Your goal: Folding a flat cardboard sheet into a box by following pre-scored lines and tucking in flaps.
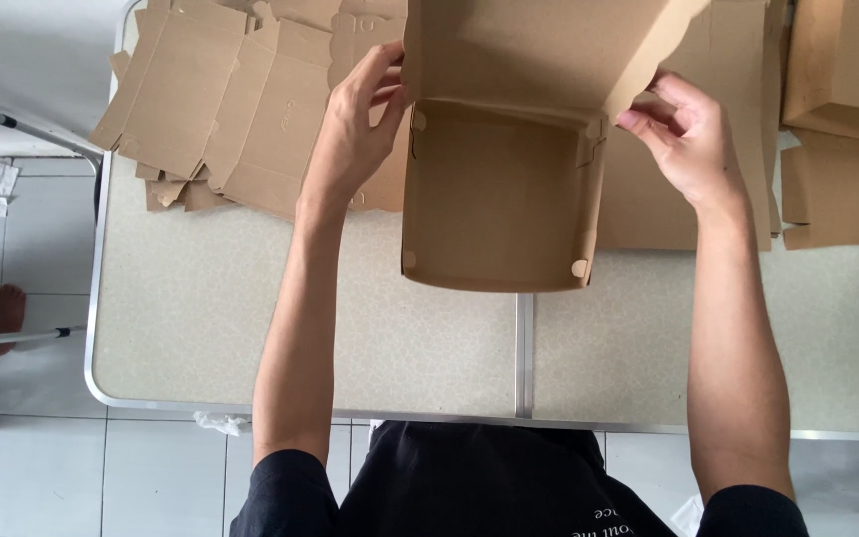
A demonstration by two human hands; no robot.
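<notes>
I am steadying a half-formed brown cardboard box (494,194) from both sides: my left hand (355,134) is pinching its left wall near the lid hinge, my right hand (683,129) is nipping the lid's right edge, so the tray is keeping its shape. The box is resting on a speckled folding table (201,308). Flat box blanks (221,109) are lying left of the box. White floor tiles (32,467) are showing left of it too.

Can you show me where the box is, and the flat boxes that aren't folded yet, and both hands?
cardboard box (494,199), head view, on its inside floor.
flat cardboard pile (221,109), head view, on a top sheet.
left hand (355,124), head view, on its back.
right hand (683,134), head view, on its back.
</notes>
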